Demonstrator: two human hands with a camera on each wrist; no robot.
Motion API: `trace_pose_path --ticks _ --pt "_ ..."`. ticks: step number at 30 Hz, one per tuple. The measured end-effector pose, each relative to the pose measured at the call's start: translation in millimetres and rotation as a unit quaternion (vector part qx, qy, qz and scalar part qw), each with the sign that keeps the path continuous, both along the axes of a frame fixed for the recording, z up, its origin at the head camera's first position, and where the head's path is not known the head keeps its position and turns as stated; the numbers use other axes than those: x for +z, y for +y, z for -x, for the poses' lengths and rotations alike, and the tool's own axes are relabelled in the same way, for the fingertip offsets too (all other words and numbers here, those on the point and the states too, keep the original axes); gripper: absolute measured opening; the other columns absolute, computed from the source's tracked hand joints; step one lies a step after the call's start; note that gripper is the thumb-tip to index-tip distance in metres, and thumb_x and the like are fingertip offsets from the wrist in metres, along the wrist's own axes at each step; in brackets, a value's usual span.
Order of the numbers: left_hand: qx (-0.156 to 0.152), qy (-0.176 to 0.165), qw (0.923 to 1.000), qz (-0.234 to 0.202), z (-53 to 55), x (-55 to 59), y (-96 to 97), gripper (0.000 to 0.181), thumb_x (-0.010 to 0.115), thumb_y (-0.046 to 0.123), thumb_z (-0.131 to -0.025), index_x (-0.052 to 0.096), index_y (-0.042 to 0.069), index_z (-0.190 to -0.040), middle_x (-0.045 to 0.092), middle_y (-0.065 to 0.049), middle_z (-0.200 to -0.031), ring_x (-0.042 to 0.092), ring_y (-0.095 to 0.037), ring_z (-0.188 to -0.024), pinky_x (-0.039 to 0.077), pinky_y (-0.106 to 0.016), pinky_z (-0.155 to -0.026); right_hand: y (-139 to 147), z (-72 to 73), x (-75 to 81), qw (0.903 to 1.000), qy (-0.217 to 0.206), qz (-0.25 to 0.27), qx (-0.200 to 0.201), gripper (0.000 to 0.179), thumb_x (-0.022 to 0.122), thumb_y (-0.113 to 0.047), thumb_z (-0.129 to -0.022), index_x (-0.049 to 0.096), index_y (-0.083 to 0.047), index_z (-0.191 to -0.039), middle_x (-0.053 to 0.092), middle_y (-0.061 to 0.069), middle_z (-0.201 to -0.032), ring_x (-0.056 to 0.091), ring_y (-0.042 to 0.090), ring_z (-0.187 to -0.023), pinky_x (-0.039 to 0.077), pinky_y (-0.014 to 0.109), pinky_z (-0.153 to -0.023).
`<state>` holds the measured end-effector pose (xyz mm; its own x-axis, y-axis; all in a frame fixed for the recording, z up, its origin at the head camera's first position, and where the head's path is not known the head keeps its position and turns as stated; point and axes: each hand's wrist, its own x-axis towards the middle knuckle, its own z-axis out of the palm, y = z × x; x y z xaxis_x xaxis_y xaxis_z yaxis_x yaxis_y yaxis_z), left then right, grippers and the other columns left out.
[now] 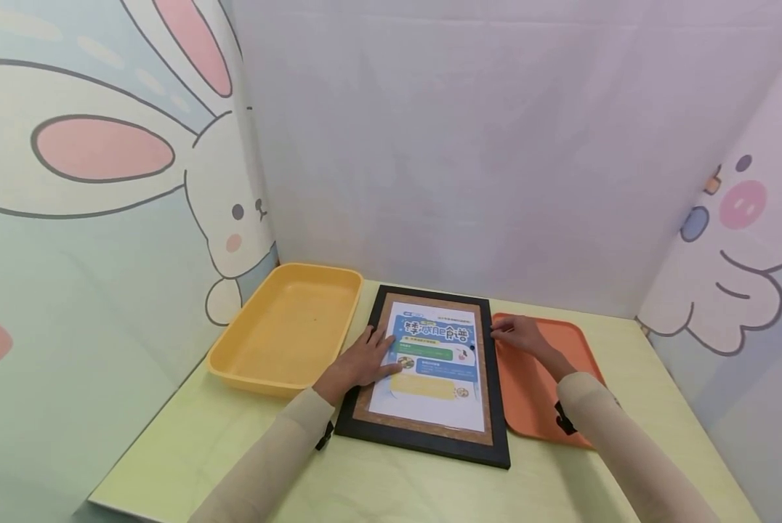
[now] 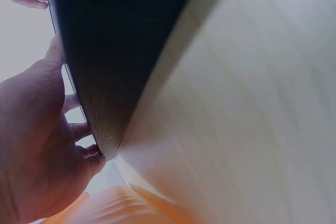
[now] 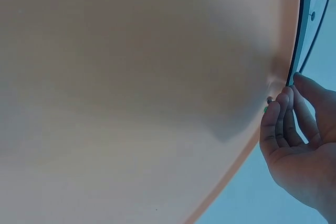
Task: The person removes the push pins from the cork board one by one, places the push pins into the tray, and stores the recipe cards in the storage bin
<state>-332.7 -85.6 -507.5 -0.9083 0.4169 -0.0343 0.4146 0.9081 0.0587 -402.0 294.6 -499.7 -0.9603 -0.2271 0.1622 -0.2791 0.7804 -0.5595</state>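
Observation:
A printed poster [image 1: 430, 410] lies on a cork board [image 1: 391, 423] with a black frame [image 1: 424, 444], seen in the head view. My left hand [image 1: 365, 357] rests across the frame's left side, its fingers spread over the poster. One small dark pushpin [image 1: 472, 348] sits near the poster's right edge. My right hand [image 1: 519, 333] is at the frame's right edge, above the orange tray's far left corner. In the right wrist view its fingers [image 3: 270, 129] are bent, thumb near the index finger, beside tiny dark and green bits [image 3: 269, 99]. Whether it pinches anything is hidden.
A yellow tray [image 1: 286, 327] stands left of the board, near the left forearm. The orange tray [image 1: 535, 407] lies against the board's right side. A pale curtain [image 1: 456, 145] hangs behind the light table [image 1: 365, 479], with cartoon-printed panels on both sides.

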Motion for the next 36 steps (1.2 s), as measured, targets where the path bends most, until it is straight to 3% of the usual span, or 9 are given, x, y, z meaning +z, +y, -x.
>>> trace_pose_path --ticks 10,28,36 --pt "-0.004 -0.002 1.0000 -0.003 -3.7 4.9 0.0 0.080 0.040 0.067 -0.091 0.026 0.018 -0.153 0.016 -0.012 -0.159 0.015 -0.037 -0.144 0.027 -0.051 -0.111 -9 -9.6 3.3 0.9989 0.024 -0.018 0.035 0.017 0.074 -0.012 -0.084 0.074 -0.001 -0.097 0.071 0.011 -0.091 0.061 0.020 -0.075 0.051 0.030 -0.063" --pt "-0.006 -0.001 1.0000 -0.007 -1.1 2.5 -0.6 0.080 0.039 0.067 -0.091 0.026 0.017 -0.153 0.014 -0.013 -0.159 0.015 -0.037 -0.144 0.026 -0.049 -0.112 -28 -21.8 4.6 0.9983 -0.010 0.003 0.057 0.021 0.077 -0.018 -0.082 0.075 -0.005 -0.099 0.069 0.004 -0.085 0.053 0.015 -0.064 0.039 0.025 -0.053" --pt "-0.007 0.001 0.9999 -0.009 -0.6 0.3 -1.5 0.081 0.038 0.068 -0.091 0.026 0.017 -0.153 0.015 -0.013 -0.159 0.015 -0.037 -0.144 0.026 -0.049 -0.112 -34 -28.4 3.4 0.9972 -0.022 0.001 0.072 0.021 0.077 -0.015 -0.082 0.075 -0.004 -0.099 0.071 0.003 -0.088 0.058 0.013 -0.068 0.045 0.025 -0.056"
